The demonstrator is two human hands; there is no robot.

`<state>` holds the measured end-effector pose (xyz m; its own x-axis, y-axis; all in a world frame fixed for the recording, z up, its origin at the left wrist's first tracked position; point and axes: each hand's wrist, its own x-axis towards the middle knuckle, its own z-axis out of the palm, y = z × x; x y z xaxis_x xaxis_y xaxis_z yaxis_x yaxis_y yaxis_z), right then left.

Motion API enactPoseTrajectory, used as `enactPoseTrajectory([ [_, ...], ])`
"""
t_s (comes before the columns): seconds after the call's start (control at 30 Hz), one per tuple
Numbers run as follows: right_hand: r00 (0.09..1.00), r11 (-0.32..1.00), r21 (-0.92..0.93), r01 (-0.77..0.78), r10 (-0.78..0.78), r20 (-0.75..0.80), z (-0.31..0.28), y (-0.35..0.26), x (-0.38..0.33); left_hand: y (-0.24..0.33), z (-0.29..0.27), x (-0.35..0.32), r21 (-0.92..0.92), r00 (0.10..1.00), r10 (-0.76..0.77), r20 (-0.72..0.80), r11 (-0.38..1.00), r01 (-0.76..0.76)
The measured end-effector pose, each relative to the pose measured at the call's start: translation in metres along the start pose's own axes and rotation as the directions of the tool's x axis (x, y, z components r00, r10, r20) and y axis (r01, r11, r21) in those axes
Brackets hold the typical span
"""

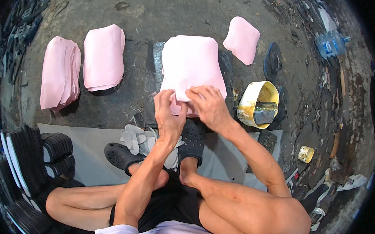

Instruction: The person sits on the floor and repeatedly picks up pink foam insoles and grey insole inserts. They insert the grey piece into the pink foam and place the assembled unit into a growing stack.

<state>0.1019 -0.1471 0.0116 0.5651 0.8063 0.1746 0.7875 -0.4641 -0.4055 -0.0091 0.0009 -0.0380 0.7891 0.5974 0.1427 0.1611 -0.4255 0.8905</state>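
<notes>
A stack of pink sheets [192,60] lies in front of my feet, its near edge lifted and folded a little where both hands meet. My left hand [169,118] pinches the near edge at the left, thumb and fingers closed on a pink sheet. My right hand [209,106] grips the same edge just right of it, fingers bent over a small raised flap. How many sheets are between the fingers is hidden. Under my left forearm, loose grey sole-shaped pieces [133,136] lie in a heap between my black clogs [192,140].
Two more pink stacks [103,57] [60,73] lie at the left, and a single pink piece [243,39] at the right. A yellow-stained tub [258,103] with a dark block stands right of my hand. Black soles [27,158] are piled at left. A water bottle [331,44] lies far right.
</notes>
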Motion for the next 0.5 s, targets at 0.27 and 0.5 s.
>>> enactPoseTrajectory([
  [0.27,0.864,0.841,0.238,-0.486,0.422,0.273,-0.046,0.036,0.091,0.005,-0.039,-0.015,0.297,0.938,0.155,0.311,0.922,-0.25],
  [0.5,0.853,0.846,0.2,-0.495,0.516,-0.071,-0.004,0.152,0.135,-0.006,-0.099,-0.019,0.369,0.991,-0.055,0.122,0.929,0.006],
])
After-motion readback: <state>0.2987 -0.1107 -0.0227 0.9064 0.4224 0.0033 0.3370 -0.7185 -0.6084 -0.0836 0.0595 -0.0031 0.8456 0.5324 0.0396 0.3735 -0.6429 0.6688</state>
